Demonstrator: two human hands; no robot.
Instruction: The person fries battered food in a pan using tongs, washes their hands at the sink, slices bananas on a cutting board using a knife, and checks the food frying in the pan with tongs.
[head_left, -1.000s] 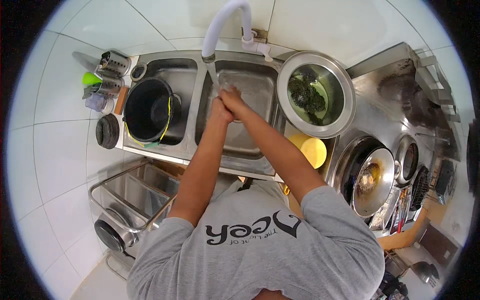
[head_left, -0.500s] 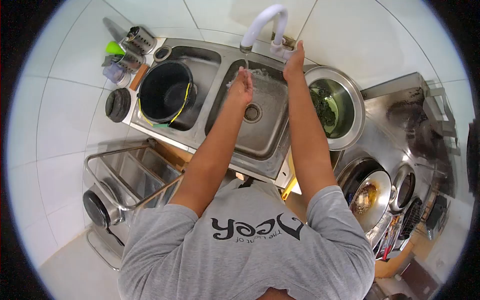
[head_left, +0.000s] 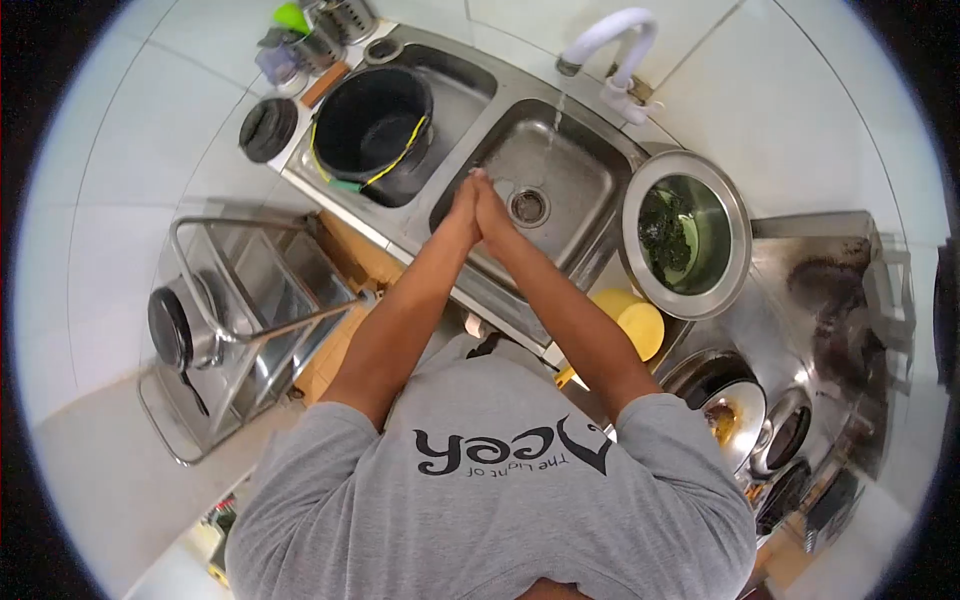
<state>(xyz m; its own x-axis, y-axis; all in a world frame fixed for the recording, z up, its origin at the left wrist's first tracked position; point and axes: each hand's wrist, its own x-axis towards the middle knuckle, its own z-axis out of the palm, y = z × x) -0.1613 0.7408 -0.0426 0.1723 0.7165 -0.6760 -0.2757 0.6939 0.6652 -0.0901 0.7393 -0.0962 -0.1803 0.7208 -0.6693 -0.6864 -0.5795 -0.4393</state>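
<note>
Over the left part of the metal sink basin point(head_left: 590, 215), my left hand point(head_left: 463, 212) and my right hand point(head_left: 489, 207) meet palm to palm. Their fingers look stretched out and nothing shows between them, though the inner sides are hidden. A white curved faucet point(head_left: 637, 50) stands behind the basin, apart from both hands. Below its spout a thin trickle of water point(head_left: 558, 110) falls. The round drain point(head_left: 529, 206) lies just right of my hands.
A black bucket point(head_left: 370, 115) with a yellow-edged handle stands in the left basin. To the right are a metal pot point(head_left: 740, 235) holding dark leafy greens in liquid, a yellow container point(head_left: 640, 330) and a pan point(head_left: 740, 415). A metal rack point(head_left: 265, 330) is at left.
My right hand has let go of the faucet and come down to my left hand, which has moved from under the spout. The water has thinned. The view has shifted.
</note>
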